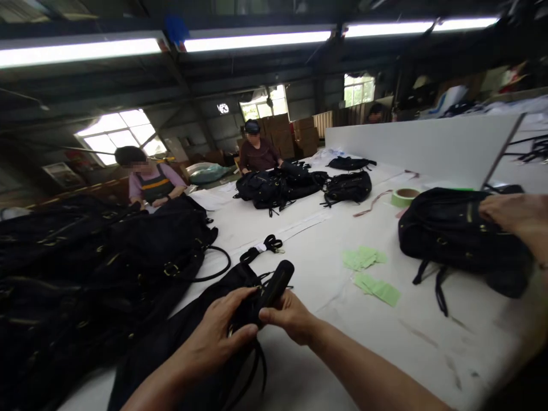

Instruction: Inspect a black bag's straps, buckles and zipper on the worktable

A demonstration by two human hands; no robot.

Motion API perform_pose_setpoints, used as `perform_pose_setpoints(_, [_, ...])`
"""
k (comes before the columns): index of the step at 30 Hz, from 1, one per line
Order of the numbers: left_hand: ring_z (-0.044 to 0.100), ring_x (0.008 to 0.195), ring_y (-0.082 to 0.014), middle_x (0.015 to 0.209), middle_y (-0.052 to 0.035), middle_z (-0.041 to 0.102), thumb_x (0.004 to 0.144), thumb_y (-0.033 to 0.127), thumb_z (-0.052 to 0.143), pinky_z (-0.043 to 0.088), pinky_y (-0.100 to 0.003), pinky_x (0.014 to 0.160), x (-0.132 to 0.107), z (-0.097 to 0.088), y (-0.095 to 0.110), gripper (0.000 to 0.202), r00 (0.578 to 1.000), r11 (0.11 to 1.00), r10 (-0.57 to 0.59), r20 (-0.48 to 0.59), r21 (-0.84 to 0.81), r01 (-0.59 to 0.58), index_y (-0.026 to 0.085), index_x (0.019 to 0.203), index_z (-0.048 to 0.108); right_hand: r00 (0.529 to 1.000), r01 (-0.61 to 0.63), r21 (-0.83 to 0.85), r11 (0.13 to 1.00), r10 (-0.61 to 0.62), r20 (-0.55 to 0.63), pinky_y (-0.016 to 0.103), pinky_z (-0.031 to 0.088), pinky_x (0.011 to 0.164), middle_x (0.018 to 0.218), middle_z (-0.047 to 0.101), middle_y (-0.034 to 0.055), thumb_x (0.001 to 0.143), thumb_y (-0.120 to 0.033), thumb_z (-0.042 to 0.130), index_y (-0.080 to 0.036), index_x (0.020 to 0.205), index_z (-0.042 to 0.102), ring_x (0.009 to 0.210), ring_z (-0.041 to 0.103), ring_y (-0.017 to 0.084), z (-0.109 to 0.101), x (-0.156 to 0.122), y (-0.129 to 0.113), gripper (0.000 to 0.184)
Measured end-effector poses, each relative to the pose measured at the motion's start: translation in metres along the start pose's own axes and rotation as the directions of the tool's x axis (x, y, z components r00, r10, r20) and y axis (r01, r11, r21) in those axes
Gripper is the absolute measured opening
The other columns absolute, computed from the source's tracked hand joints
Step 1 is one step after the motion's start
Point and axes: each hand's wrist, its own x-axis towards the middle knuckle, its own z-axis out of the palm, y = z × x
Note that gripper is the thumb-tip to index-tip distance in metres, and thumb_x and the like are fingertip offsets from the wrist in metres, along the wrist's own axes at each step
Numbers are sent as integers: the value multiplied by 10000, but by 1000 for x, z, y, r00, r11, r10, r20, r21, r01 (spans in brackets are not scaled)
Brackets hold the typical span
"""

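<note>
A black fabric bag (175, 337) with gold-coloured fittings lies on the white table in front of me. My left hand (226, 319) grips its upper end, the fingers over the fabric and the thumb towards the right hand. In my right hand (293, 317) is a black tube-shaped roll (276, 288), tilted up and away from me, with the thumb pressed along its near side. Whether the roll is joined to the bag is hidden by the fingers. Thin black cords hang below my hands. A bundled black strap (261, 249) lies just beyond.
A heap of black bags (98, 257) covers the left side. Green paper slips (377, 288) and a tape roll (405, 197) lie to the right. Another person's hand (509, 214) rests on a black bag (449, 225). Two people sit across the table, near more bags (278, 185).
</note>
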Motion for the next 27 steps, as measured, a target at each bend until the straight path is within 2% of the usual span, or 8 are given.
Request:
perform_pose_setpoints(3, [490, 1222, -327, 1259, -73, 605, 770, 577, 572, 370, -573, 1065, 2, -6, -10, 564, 999, 1000, 7, -31, 23, -7, 270, 1242, 553, 998, 49, -27, 998, -48, 31, 259, 434, 625, 705, 575, 19, 631, -572, 776, -112, 818, 642, 627, 513, 116, 16, 11, -14, 514])
perform_pose_setpoints(8, [511, 1187, -282, 1248, -40, 570, 798, 596, 526, 441, -477, 1025, -27, -55, -16, 550, 923, 999, 37, -383, -15, -46, 340, 1284, 498, 966, 210, -207, 956, -170, 197, 219, 386, 583, 705, 557, -11, 750, -449, 716, -137, 857, 663, 621, 486, 104, 70, 41, -74, 334])
perform_pose_setpoints(12, [463, 1205, -290, 1233, -31, 537, 759, 651, 544, 447, -442, 1016, -60, -115, 2, 612, 860, 996, 13, -511, -66, -54, 359, 1296, 504, 849, 520, -554, 651, -320, 420, 206, 393, 681, 811, 597, -16, 851, -254, 604, -170, 898, 682, 750, 537, 115, 134, 56, -142, 124])
perform_pose_setpoints(16, [420, 1229, -307, 1269, -49, 510, 684, 643, 638, 346, -469, 1091, -93, -157, 33, 624, 765, 998, -3, -644, -52, -40, 296, 1198, 580, 799, 588, -734, 340, -384, 462, 205, 308, 576, 658, 502, -32, 920, -344, 535, -144, 741, 623, 615, 442, 89, 195, 64, -177, 283])
perform_pose_setpoints(19, [437, 1234, -294, 1303, -62, 508, 720, 612, 625, 320, -452, 1105, -114, -157, 55, 624, 688, 976, -91, -720, -200, -80, 263, 1225, 512, 785, 582, -773, 252, -421, 454, 219, 291, 584, 669, 507, -21, 944, -396, 499, -142, 701, 588, 627, 430, 93, 226, 59, -181, 362])
perform_pose_setpoints(22, [520, 1166, -256, 1256, -52, 566, 805, 560, 564, 401, -398, 1035, -129, -137, 66, 579, 740, 884, -191, -645, -441, -157, 274, 1283, 407, 828, 520, -820, 239, -379, 414, 231, 267, 561, 614, 472, -29, 935, -417, 506, -146, 636, 541, 579, 393, 87, 238, 48, -174, 405])
perform_pose_setpoints(24, [540, 1128, -246, 1188, -37, 600, 813, 509, 571, 430, -372, 989, -133, -122, 66, 513, 768, 861, -210, -605, -487, -148, 266, 1243, 434, 897, 427, -853, 301, -262, 356, 237, 240, 525, 556, 424, -41, 910, -447, 530, -150, 595, 518, 533, 360, 82, 237, 44, -164, 433])
perform_pose_setpoints(27, [539, 1108, -236, 1141, -22, 616, 787, 403, 595, 444, -337, 948, -132, -102, 57, 424, 751, 866, -245, -613, -487, -115, 237, 1163, 492, 966, 249, -851, 463, -63, 249, 227, 229, 485, 530, 405, -48, 878, -470, 560, -152, 594, 521, 508, 351, 77, 229, 48, -140, 428])
